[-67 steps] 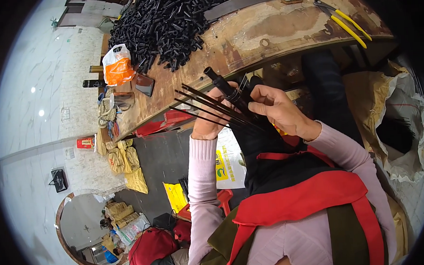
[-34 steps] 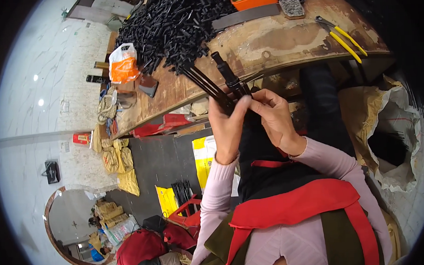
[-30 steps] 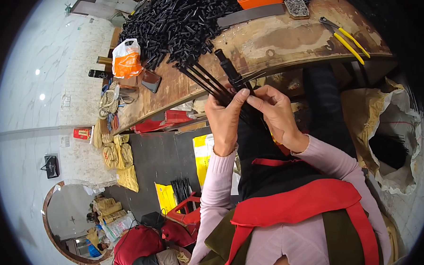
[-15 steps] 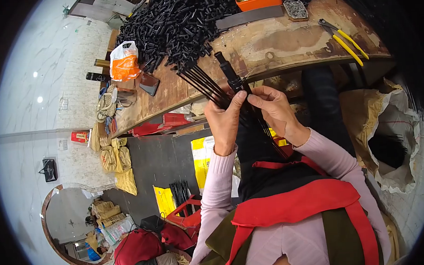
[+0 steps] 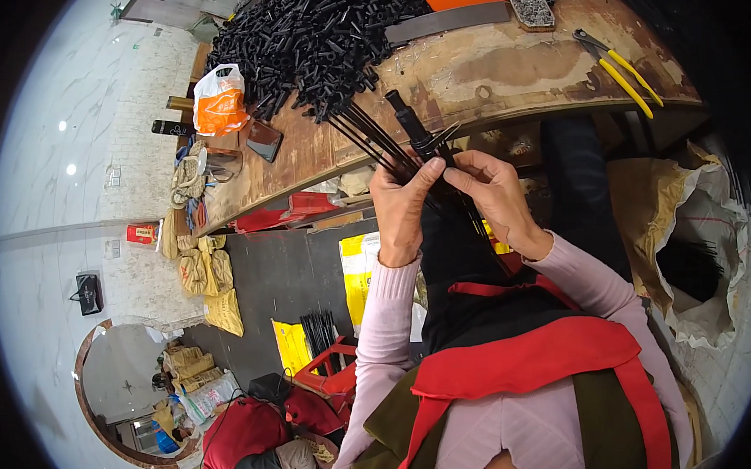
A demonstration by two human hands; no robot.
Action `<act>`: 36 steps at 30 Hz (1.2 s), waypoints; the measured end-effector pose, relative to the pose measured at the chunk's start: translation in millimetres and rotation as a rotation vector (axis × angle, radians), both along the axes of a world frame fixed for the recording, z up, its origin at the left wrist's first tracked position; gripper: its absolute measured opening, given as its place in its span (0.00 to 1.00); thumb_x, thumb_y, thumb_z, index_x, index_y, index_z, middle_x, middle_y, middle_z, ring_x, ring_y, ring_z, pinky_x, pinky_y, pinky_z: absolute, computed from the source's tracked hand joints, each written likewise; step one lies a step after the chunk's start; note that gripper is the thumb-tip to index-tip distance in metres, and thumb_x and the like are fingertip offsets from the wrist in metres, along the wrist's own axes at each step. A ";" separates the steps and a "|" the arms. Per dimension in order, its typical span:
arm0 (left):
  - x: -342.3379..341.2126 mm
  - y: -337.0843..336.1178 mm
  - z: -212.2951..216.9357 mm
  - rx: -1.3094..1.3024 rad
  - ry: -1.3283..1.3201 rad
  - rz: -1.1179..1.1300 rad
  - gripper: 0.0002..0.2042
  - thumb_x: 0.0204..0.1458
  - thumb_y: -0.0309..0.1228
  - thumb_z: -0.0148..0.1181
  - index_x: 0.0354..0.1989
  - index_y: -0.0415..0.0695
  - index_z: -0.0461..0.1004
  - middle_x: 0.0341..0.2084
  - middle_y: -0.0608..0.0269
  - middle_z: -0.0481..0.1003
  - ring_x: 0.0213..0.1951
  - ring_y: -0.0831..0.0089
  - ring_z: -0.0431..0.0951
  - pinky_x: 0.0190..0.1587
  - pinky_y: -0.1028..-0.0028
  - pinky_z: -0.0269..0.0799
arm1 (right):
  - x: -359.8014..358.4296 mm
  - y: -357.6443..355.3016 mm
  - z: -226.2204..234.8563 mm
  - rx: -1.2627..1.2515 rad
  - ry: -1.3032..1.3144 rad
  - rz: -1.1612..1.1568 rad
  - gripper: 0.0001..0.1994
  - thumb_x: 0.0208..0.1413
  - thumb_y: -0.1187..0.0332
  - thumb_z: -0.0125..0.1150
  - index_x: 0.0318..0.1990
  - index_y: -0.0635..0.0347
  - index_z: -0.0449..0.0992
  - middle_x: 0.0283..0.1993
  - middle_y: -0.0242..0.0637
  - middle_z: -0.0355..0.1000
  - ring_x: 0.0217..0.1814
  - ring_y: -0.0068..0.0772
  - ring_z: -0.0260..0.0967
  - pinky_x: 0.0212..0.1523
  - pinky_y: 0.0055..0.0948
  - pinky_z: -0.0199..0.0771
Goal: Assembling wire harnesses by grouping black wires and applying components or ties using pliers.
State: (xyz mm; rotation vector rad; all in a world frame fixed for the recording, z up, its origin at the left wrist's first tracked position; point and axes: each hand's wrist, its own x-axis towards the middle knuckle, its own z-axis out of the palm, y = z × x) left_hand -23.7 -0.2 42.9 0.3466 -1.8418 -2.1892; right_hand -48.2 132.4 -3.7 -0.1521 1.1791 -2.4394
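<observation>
Stepped black tube (image 5: 410, 122), smooth-walled, tilted at upper centre, lower end hidden. Left hand (image 5: 401, 217) grips it beside slender, straight rods (image 5: 371, 136). Right hand (image 5: 498, 197): fingers drawn narrow, hold obscured.

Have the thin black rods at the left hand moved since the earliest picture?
Yes: in view, the thin black rods have shifted upward; their tips now meet the heap of short black tubes on the wooden table.

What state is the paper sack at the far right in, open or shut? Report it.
Open. The sack's mouth gapes wide, showing its pale inside and a dark bundle within.
</observation>
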 end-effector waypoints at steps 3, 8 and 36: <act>0.6 -2.8 -2.1 0.040 -0.001 -0.014 0.13 0.46 0.21 0.70 0.39 0.39 0.75 0.32 0.68 0.77 0.33 0.81 0.75 0.39 0.81 0.71 | 2.8 0.3 6.3 -0.017 0.025 0.010 0.11 0.58 0.73 0.62 0.46 0.70 0.75 0.40 0.30 0.74 0.41 0.15 0.69 0.43 0.15 0.68; 0.7 -3.8 0.8 0.098 -0.018 -0.046 0.13 0.45 0.20 0.71 0.38 0.41 0.74 0.31 0.68 0.77 0.33 0.80 0.75 0.40 0.80 0.71 | 5.8 0.2 10.5 0.022 0.055 0.007 0.08 0.59 0.72 0.62 0.44 0.65 0.75 0.37 0.24 0.71 0.38 0.12 0.64 0.39 0.14 0.62; 3.6 0.5 0.1 -0.203 0.035 -0.004 0.13 0.51 0.28 0.69 0.41 0.36 0.76 0.32 0.70 0.76 0.34 0.83 0.72 0.38 0.82 0.68 | 0.5 -1.8 -4.9 -0.076 -0.025 0.014 0.09 0.57 0.74 0.63 0.44 0.63 0.73 0.39 0.27 0.71 0.42 0.13 0.64 0.45 0.16 0.63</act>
